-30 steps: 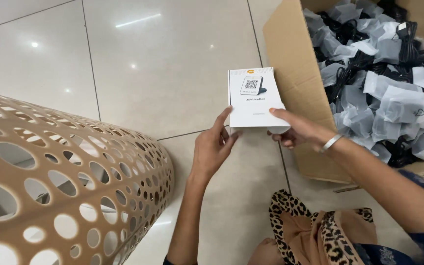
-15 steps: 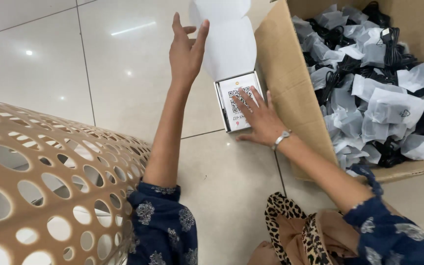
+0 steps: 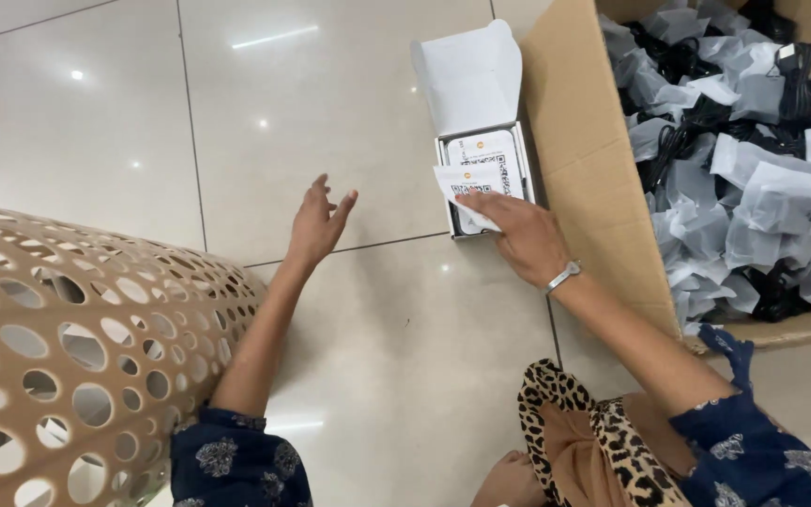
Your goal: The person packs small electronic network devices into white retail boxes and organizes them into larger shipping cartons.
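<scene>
A small white box (image 3: 509, 150) lies on the tiled floor with its lid (image 3: 469, 80) flipped up and open. Inside it shows a white device with a square printed code. My right hand (image 3: 518, 235) reaches into the box and pinches a white printed leaflet (image 3: 466, 183) at its lower edge. My left hand (image 3: 319, 223) hovers over the floor to the left of the box, fingers spread and holding nothing. A metal bracelet sits on my right wrist.
A large cardboard carton (image 3: 584, 160) full of black cables in clear bags (image 3: 753, 169) stands at the right, touching the box. A tan perforated curved panel (image 3: 68, 347) fills the lower left. A leopard-print cloth (image 3: 584, 432) lies on my lap.
The white box went from held up in both hands to lying open on the floor. My left hand let go of the lid and dropped left. My right hand took the leaflet.
</scene>
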